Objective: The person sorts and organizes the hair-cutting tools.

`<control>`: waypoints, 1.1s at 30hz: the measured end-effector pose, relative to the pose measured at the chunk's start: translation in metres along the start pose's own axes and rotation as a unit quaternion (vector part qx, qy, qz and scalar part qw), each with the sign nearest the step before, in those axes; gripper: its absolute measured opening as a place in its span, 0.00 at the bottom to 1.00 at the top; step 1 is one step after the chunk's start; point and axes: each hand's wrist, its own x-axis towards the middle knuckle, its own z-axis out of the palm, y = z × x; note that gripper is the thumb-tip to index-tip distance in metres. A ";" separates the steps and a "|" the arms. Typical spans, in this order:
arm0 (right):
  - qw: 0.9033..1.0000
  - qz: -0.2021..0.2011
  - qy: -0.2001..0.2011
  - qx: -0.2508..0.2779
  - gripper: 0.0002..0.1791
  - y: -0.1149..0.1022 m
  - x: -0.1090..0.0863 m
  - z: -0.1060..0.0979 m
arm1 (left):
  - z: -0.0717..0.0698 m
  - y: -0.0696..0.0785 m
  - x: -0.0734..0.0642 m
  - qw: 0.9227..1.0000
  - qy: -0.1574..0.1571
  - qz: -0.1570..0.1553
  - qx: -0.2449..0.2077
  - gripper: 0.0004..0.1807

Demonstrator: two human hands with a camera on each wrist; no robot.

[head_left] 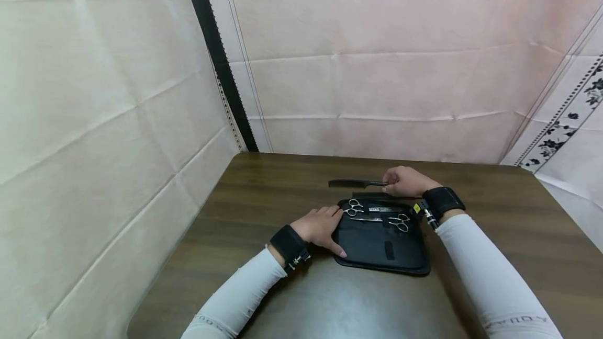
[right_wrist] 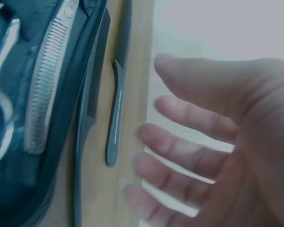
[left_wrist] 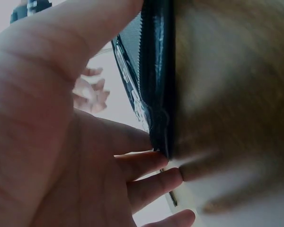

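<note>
An opened black zip case (head_left: 365,247) lies on the wooden table with two pairs of silver scissors in it, thinning scissors (head_left: 383,209) at the top and plain-bladed scissors (head_left: 367,219) below. My left hand (head_left: 321,227) rests against the case's left edge, fingers extended and thumb spread toward the near corner; in the left wrist view its fingertips touch the zipped edge (left_wrist: 157,94). Beyond the case lie two black combs, one with a shaped handle (right_wrist: 114,123) and a longer one (right_wrist: 91,104) alongside the case. My right hand (head_left: 406,182) hovers by the comb handles, its fingers loosely bent and holding nothing.
The brown table (head_left: 264,198) extends around the case. Pale cloth sheets (head_left: 400,82) hang behind it and to the left, with a black strip (head_left: 221,61) at the corner. Black bands with small cameras are strapped on both wrists.
</note>
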 end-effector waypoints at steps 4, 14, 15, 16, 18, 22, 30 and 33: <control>1.000 0.001 0.003 -0.022 0.14 -0.002 0.026 -0.001 | 0.001 0.000 0.000 1.000 -0.002 -0.002 -0.001 0.65; 0.998 0.002 -0.012 -0.056 0.18 0.007 0.063 0.006 | 0.000 0.000 -0.002 1.000 -0.008 -0.004 -0.004 0.65; 0.998 0.007 -0.017 -0.056 0.19 0.005 0.065 0.007 | 0.000 0.000 -0.002 1.000 -0.008 -0.004 -0.003 0.65; 0.998 0.010 -0.023 -0.058 0.19 0.004 0.066 0.007 | -0.001 0.000 -0.002 1.000 -0.008 -0.005 -0.002 0.65; 0.997 0.019 -0.033 -0.065 0.20 0.001 0.070 0.009 | -0.002 -0.001 -0.002 1.000 -0.006 -0.005 -0.001 0.65; 0.995 0.044 -0.041 -0.083 0.21 -0.002 0.076 0.011 | -0.004 -0.001 -0.001 1.000 -0.003 0.000 0.001 0.65; 0.994 0.058 -0.029 -0.090 0.14 0.002 0.083 0.015 | -0.005 -0.002 0.001 1.000 -0.011 0.003 0.017 0.65; 0.994 0.057 -0.034 -0.090 0.13 0.005 0.086 0.018 | -0.004 -0.003 0.000 1.000 -0.013 -0.002 0.019 0.65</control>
